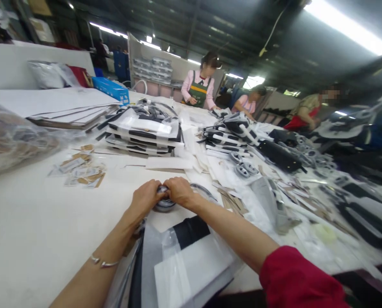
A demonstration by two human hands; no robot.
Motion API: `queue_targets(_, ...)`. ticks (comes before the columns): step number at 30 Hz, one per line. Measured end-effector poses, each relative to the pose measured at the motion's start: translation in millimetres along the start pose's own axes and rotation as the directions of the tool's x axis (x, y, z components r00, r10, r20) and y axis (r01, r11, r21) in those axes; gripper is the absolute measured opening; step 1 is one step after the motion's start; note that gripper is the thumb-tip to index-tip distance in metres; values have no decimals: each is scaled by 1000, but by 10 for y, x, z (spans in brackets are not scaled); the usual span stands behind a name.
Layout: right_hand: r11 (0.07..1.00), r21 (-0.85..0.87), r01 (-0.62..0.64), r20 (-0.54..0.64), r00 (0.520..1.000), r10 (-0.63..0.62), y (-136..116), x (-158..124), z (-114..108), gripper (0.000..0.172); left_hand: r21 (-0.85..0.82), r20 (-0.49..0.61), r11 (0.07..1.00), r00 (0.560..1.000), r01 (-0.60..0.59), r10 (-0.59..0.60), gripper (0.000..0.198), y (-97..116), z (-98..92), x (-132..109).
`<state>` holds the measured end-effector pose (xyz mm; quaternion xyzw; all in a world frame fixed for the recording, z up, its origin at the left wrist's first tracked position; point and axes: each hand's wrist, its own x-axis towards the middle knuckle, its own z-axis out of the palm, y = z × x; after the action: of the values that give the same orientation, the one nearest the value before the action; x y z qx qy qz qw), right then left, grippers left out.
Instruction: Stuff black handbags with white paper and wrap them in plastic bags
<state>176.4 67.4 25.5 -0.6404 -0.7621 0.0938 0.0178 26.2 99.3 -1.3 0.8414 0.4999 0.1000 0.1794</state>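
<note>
Both hands meet over a grey and dark coiled strap (165, 204) near the middle of the view. My left hand (147, 194) closes on the coil's left side, and my right hand (177, 190) grips its top right. Part of the coil is hidden behind the fingers. A loop of the strap (205, 191) seems to stick out to the right of my right hand. Between my forearms lies a black bag (191, 231), partly covered by white sheets and clear film (184, 265).
Left of my hands are small tags in packets (81, 169) and clear plastic (20, 137). Stacked wrapped bags (142, 132) stand ahead, with a blue box (110, 90) behind. More bags (227, 134), strap coils (245, 167) and paper scraps (232, 201) cover the right. Co-workers (199, 87) are across the table.
</note>
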Motion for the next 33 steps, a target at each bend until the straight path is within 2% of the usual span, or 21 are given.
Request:
queue_targets(3,999,49,18,11,1000,-18,66,-28,-28,33,-21,35,1000,999,-19,19,24,-21,8,73)
queue_targets(5,992,119,41,6,999,-42,189,-109,-136,43,-34,47,999,999,-21,23,23,-19,7,85)
queue_targets(7,973,229,12,-40,999,-3,396,-268,-305,45,-42,39,999,999,-14,16,23,-2,1,77)
queue_targets(9,948,294,-125,-68,986,151,681,-504,-495,32,-43,24,999,1000,-6,7,23,26,-8,63)
queue_targets(10,936,260,-236,-57,964,259,844,-642,-581,25,-42,17,999,1000,-3,4,23,41,-12,57)
queue_targets(11,912,188,-365,-43,924,379,1011,-788,-652,22,-41,12,999,1000,2,-2,23,56,-16,52)
queue_targets(13,860,103,-500,-29,862,506,1328,-1080,-732,18,-44,11,999,1000,19,-19,23,78,-20,46)
queue_targets(17,769,0,-639,32,769,639,1747,-1547,-633,12,-51,8,998,999,44,-44,23,89,-15,47)
queue_targets(21,733,-61,-677,106,726,679,1859,-1760,-399,9,-55,9,998,999,42,-41,24,83,-9,50)
queue_targets(27,736,-117,-667,46,737,675,1939,-1750,-267,10,-73,21,996,998,59,-57,25,82,-6,47)
queue_targets(33,695,-86,-714,-103,700,707,2135,-1648,-319,29,-83,18,995,998,63,-62,25,76,5,55)
